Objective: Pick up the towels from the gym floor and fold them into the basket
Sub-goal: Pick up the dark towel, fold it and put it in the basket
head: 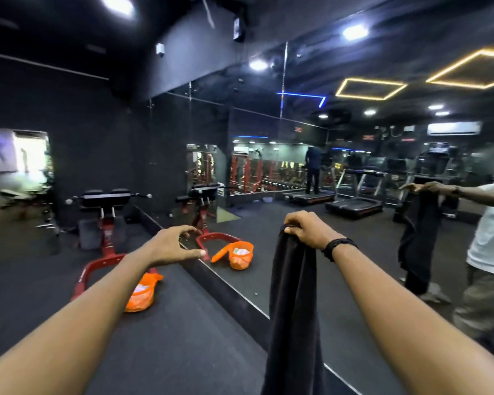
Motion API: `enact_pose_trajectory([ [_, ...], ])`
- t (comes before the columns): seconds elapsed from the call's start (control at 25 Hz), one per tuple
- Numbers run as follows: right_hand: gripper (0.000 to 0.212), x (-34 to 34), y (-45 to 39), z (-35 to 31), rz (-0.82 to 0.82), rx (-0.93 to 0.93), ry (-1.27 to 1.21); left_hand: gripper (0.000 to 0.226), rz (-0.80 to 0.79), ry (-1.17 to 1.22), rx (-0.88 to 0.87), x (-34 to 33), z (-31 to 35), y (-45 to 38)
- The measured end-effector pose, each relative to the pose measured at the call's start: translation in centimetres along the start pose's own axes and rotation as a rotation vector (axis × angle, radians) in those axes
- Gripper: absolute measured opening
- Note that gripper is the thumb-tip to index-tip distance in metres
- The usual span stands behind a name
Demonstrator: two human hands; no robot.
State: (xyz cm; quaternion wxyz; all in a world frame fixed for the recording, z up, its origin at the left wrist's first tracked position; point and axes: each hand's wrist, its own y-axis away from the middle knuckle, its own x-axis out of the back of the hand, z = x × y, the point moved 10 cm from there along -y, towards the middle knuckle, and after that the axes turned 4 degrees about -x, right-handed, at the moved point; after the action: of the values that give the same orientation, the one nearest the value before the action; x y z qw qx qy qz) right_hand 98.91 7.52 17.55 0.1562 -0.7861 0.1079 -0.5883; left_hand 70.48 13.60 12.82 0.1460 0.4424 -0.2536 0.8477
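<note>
Forearms: both bare arms reached forward from the bottom edge, nearest the camera, the right one wearing a dark braided wristband [340, 248].
Right hand: the right hand [307, 228] was raised at chest height, its fingers curled over and gripping the top edge of a black towel [293, 295].
Towel: the black towel hung straight down from that grip in a long bunched fold, its lower end running out of the bottom of the view, clear of the floor as far as could be seen.
Left hand: the left hand [173, 245] was held out level with the right, apart from the towel, thumb and fingers spread in a loose curve and holding nothing.
Basket: an orange mesh basket [141, 295] sat on the dark gym floor [183, 323] below the left forearm, just beside the mirror's base, with something pale inside it; its orange lid flap lay open at the rim.
Machine: a red-framed exercise machine [104, 223] with black pads stood behind the basket, against the black wall.
Mirror: the wall mirror [340, 195] ran along the right, reflecting the basket, the person in a white shirt holding the towel, and a row of treadmills.
</note>
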Motion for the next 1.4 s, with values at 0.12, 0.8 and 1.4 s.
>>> enact_pose_trajectory([
  [0.12,0.008,-4.5,-8.6,-0.9,-0.023,0.086,-0.039,0.081,0.033,-0.037,0.081,1.2,-6.2,-4.0],
  [0.8,0.033,-26.8,-50.4,-15.0,-0.120,0.392,-0.289,0.081,0.223,-0.137,0.470,12.3,-39.7,-21.2],
  [1.4,0.018,-41.8,-82.1,-22.6,-0.100,0.330,-0.296,0.076,0.105,-0.126,0.443,20.1,-67.4,-45.9],
])
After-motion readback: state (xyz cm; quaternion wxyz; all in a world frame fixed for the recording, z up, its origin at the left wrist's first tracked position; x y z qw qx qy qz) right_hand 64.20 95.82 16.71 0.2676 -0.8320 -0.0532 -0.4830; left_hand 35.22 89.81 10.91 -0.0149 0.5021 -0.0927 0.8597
